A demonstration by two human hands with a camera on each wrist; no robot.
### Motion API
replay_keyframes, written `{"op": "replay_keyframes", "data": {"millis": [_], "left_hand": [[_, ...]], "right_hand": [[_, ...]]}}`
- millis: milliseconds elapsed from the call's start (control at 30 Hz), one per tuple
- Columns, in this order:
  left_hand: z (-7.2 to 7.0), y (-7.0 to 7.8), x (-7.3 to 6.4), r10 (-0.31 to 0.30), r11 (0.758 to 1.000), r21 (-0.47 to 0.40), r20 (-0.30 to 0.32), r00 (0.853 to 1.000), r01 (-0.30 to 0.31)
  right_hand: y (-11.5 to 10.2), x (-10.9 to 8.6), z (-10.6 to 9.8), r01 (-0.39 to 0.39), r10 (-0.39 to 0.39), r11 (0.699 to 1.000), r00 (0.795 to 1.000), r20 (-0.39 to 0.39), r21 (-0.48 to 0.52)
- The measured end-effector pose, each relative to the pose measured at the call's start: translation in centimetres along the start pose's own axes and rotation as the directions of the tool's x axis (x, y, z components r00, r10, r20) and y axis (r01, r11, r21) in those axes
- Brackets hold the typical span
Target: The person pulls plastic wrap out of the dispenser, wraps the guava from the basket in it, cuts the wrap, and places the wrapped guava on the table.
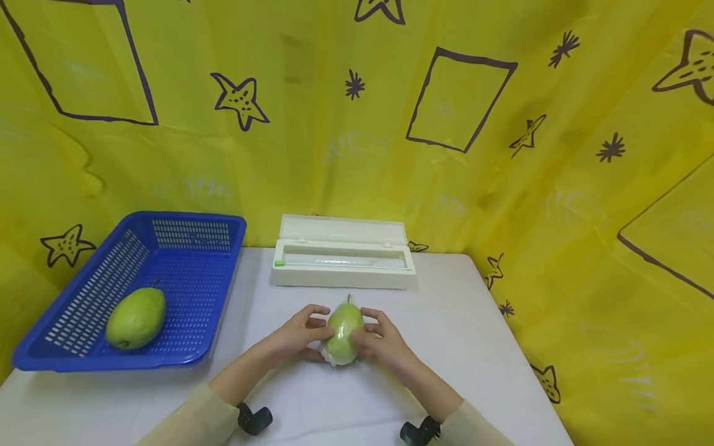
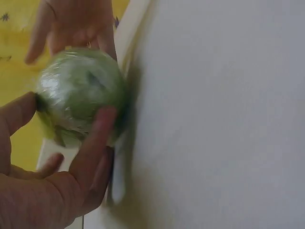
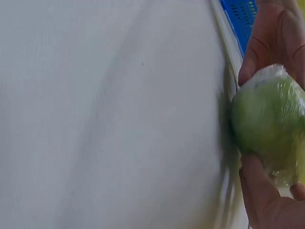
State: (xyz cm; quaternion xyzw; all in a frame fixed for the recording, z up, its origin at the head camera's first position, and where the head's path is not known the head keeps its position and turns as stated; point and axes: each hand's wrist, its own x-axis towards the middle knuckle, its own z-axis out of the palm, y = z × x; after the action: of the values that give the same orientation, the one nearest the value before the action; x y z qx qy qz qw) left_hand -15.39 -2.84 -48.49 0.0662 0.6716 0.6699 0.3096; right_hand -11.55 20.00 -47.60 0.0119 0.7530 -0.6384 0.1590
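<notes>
A green pear [image 1: 345, 331] wrapped in clear plastic film is held between both hands just in front of the white box, its stem pointing away. My left hand [image 1: 304, 334] grips its left side, thumb on top and fingers lower down. On the opposite side my right hand [image 1: 385, 344] holds it with thumb and fingers. The left wrist view shows the film shiny and creased over the pear [image 2: 81, 90], slightly blurred. In the right wrist view, gathered film bunches at one end of the pear [image 3: 269, 119].
A blue plastic basket [image 1: 223, 291] stands on the left with an unwrapped green pear [image 1: 136, 318] inside. At the back, a white box [image 1: 343, 279] with its lid raised contains a roll of film [image 1: 346, 261]. White cloth covers the table [image 1: 474, 371]; a yellow patterned curtain [image 1: 312, 155] surrounds it.
</notes>
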Motion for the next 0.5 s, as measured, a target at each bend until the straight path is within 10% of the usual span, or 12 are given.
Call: {"op": "replay_keyframes", "data": {"millis": [500], "left_hand": [[2.7,1.1,1.3,0.068,0.995,-0.076,0.052,0.996,-0.064]], "right_hand": [[-0.6,-0.8,-2.4,0.108,-0.11,0.993,0.993,-0.052,-0.05]]}}
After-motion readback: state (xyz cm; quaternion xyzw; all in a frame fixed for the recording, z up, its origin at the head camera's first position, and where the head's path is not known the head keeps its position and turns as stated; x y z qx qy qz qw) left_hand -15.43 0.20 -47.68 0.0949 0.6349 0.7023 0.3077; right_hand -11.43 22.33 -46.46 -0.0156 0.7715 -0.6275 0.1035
